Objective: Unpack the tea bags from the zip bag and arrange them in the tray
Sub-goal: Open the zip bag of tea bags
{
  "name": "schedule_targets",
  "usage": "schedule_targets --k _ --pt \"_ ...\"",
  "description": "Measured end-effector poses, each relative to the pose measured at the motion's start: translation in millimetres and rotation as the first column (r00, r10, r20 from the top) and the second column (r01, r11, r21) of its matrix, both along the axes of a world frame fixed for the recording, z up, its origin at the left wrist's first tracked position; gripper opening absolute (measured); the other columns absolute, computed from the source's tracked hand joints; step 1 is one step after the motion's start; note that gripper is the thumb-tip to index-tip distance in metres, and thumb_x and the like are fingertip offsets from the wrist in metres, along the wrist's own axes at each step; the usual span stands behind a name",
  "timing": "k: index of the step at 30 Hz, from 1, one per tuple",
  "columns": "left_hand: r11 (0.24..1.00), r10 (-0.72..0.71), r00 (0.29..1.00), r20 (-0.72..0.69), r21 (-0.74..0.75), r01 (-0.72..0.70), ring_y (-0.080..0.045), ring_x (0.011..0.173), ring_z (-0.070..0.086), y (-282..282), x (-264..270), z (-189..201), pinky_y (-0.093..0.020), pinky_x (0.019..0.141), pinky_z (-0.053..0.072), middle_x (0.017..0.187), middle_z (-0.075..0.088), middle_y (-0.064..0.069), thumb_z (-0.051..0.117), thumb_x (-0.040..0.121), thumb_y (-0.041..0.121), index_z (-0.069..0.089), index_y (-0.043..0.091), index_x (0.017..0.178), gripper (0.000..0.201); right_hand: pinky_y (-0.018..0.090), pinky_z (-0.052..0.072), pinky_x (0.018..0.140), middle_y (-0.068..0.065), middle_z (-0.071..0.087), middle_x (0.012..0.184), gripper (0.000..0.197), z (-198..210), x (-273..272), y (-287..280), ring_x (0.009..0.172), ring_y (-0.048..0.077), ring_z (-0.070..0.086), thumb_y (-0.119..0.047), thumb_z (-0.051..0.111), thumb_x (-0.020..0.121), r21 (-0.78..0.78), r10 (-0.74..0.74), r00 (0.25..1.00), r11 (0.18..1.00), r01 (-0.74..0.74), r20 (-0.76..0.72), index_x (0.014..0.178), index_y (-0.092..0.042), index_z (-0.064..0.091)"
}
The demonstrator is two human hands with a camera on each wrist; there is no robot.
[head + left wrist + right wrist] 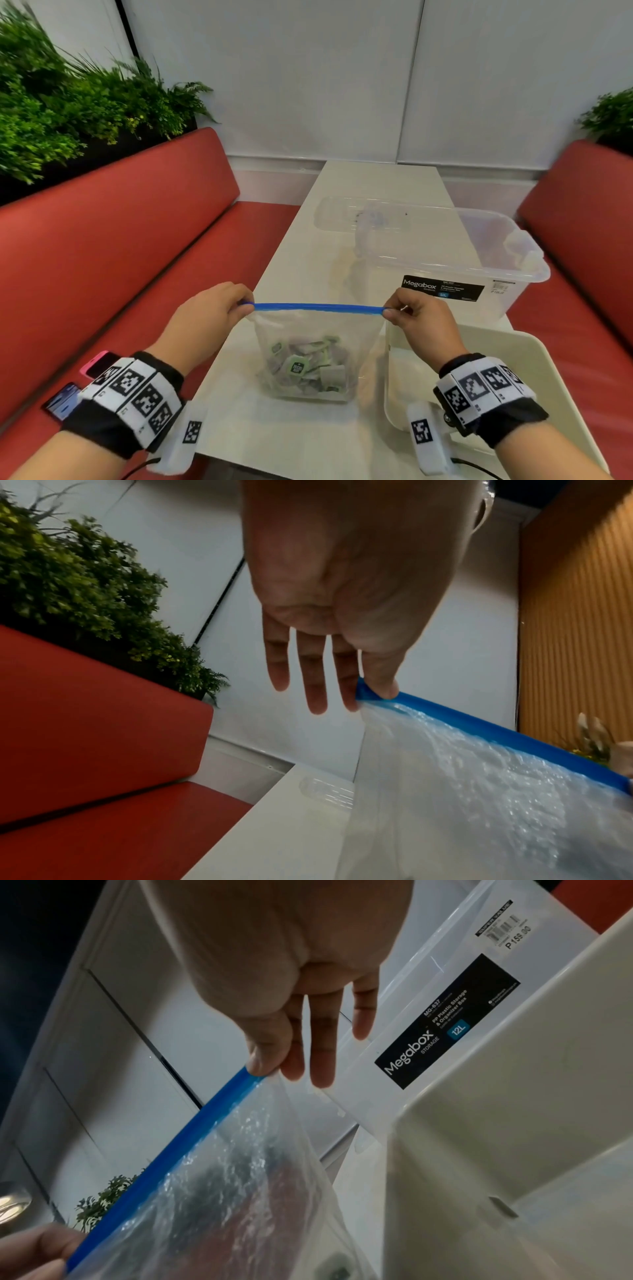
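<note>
Blue zip strip (317, 307) pinched at its two ends: left hand (209, 315) on the left end, thumb and forefinger closed on it, other fingers (310, 674) loosely extended; right hand (419, 320) likewise on the right end. Stretched taut between them, closed. Below it, clear zip bag (308, 346) hanging down to the white table (274, 431), tea bags (308, 368) heaped at its bottom. Just right of the bag, cream tray (534, 383). Beyond, clear Megabox storage box (455, 274). Red bench seats (113, 240) either side.
</note>
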State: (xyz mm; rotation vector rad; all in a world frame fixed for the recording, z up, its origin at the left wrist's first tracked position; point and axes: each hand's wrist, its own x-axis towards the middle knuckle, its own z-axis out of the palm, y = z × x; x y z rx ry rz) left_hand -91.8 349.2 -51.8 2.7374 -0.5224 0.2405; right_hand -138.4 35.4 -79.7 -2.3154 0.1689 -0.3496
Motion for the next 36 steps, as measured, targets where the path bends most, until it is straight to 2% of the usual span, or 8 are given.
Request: schedule_targets --k 3,9,13,18,21,25,31,36 --pt "1.000 -0.008 0.997 -0.074 0.021 0.010 -0.007 0.079 0.051 -1 -2 2 -0.023 0.062 0.035 0.084 0.054 0.015 0.052 0.092 0.031 0.052 0.037 0.088 0.007 0.037 0.049 0.065 -0.001 0.063 0.065 0.021 0 1 -2 0.066 0.019 0.058 -0.019 0.069 0.081 0.018 0.015 1.000 1.000 -0.015 -0.011 0.065 -0.028 0.061" --pt "0.982 -0.118 0.969 -0.217 0.121 0.147 -0.006 0.096 0.057 -37 -3 19 -0.026 0.077 0.043 0.108 0.061 0.020 0.045 0.094 0.044 0.050 0.042 0.122 0.028 0.031 0.048 0.064 -0.007 0.057 0.061 0.027 6 6 1 0.057 0.016 0.058 -0.011 0.067 0.082 0.130 0.036 0.999 0.991 -0.038 0.024 0.064 -0.031 0.061" --pt "0.980 -0.187 0.910 -0.370 -0.007 0.199 -0.006 0.064 0.067 -63 -10 22 -0.025 0.055 0.052 0.083 0.068 0.009 0.046 0.095 0.030 0.061 0.024 0.100 0.017 0.036 0.050 0.066 -0.004 0.055 0.065 0.007 7 14 10 0.064 0.026 0.061 -0.021 0.063 0.087 0.148 -0.091 0.996 0.985 0.086 0.025 0.084 -0.024 0.057" --pt "0.962 -0.255 0.856 -0.450 -0.207 0.177 -0.009 0.062 0.064 -73 -28 14 -0.017 0.050 0.047 0.081 0.069 0.000 0.057 0.091 0.027 0.058 0.017 0.088 0.011 0.035 0.049 0.062 0.007 0.061 0.081 0.041 2 0 47 0.060 0.030 0.065 -0.050 0.060 0.084 0.316 -0.099 0.975 0.935 0.159 -0.200 0.096 -0.014 0.043" --pt "0.944 -0.275 0.774 -0.569 -0.313 0.106 -0.013 0.063 0.062 -78 -33 9 -0.025 0.054 0.055 0.079 0.066 -0.003 0.062 0.088 0.030 0.053 0.020 0.094 0.015 0.036 0.053 0.058 0.012 0.062 0.085 0.036 -5 -4 68 0.057 0.023 0.063 -0.034 0.065 0.085 0.591 0.003 0.970 0.793 0.146 -0.243 0.102 -0.010 0.045" --pt "0.947 -0.257 0.718 -0.646 -0.316 0.055 -0.011 0.060 0.061 -83 -28 6 -0.027 0.051 0.055 0.077 0.058 -0.003 0.059 0.089 0.036 0.046 0.022 0.113 0.031 0.026 0.053 0.055 0.007 0.065 0.069 0.020 -7 -1 74 0.056 0.013 0.064 -0.010 0.063 0.088 0.736 0.042 0.990 0.673 0.071 -0.135 0.103 -0.009 0.050" --pt "0.922 -0.254 0.777 -0.575 -0.388 0.014 -0.013 0.064 0.061 -94 -18 -1 -0.027 0.049 0.054 0.094 0.056 0.001 0.059 0.089 0.031 0.035 0.024 0.134 0.052 0.022 0.050 0.054 -0.002 0.063 0.056 0.018 -6 1 76 0.052 0.010 0.062 -0.002 0.060 0.089 0.764 0.129 0.985 0.646 0.003 -0.113 0.104 -0.011 0.056" --pt "0.921 -0.276 0.796 -0.538 -0.384 0.059 -0.010 0.068 0.063 -101 -14 -2 -0.020 0.047 0.051 0.096 0.054 0.003 0.056 0.090 0.030 0.044 0.023 0.131 0.043 0.023 0.049 0.059 0.013 0.064 0.078 0.010 -6 5 80 0.059 0.014 0.059 -0.011 0.059 0.091 0.784 0.105 0.987 0.620 0.031 -0.122 0.100 -0.012 0.062"
